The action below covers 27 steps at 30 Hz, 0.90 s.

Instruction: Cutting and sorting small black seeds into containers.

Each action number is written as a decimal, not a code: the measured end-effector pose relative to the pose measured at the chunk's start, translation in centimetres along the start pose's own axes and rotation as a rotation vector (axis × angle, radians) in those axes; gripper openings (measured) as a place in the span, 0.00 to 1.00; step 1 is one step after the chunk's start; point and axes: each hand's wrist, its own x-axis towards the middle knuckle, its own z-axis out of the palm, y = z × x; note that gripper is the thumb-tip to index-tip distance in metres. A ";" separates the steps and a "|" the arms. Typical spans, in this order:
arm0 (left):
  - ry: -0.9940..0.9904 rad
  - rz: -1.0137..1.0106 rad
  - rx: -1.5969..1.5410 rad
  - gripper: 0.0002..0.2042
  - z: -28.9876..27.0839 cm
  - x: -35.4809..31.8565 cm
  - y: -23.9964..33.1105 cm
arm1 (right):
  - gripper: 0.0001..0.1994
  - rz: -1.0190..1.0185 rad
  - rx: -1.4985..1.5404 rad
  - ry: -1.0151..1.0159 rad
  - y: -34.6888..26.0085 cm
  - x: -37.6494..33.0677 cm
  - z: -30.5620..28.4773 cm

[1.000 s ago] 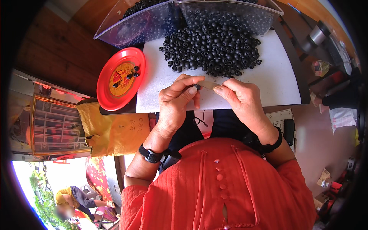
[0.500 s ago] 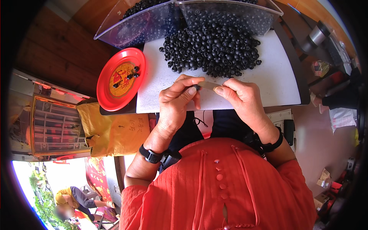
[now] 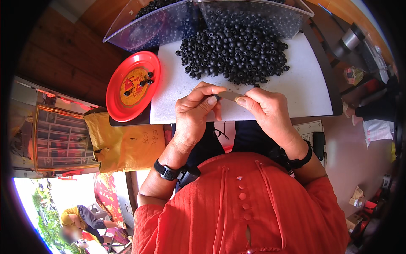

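White board (image 3: 308, 84) is bearing a black-cap heap (image 3: 237, 55), before which the left hand (image 3: 192, 108) is pinching one cap (image 3: 217, 97), seemingly steadying it beside the right hand's (image 3: 270, 108) gripped blade (image 3: 229, 95).

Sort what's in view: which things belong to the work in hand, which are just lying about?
Likely job things:
left hand, pinching a small dark piece
right hand, gripping a flat blade
piled black pieces
white board
red plate
clear bins

Apparently lying about:
yellow bag
silver-banded cylinder
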 end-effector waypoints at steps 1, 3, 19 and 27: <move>0.001 -0.004 -0.018 0.12 0.0 0.0 -0.1 | 0.16 -0.044 -0.020 0.000 0.0 0.0 0.1; -0.016 0.003 -0.013 0.12 -0.1 0.1 -0.1 | 0.16 -0.089 -0.041 0.000 0.0 0.0 0.2; -0.017 0.097 0.132 0.14 0.1 -0.1 -0.5 | 0.15 0.054 0.015 0.009 -0.3 0.1 -0.1; 0.012 0.124 0.225 0.14 0.4 -0.2 -0.5 | 0.17 0.010 -0.062 -0.026 -0.2 0.2 -0.2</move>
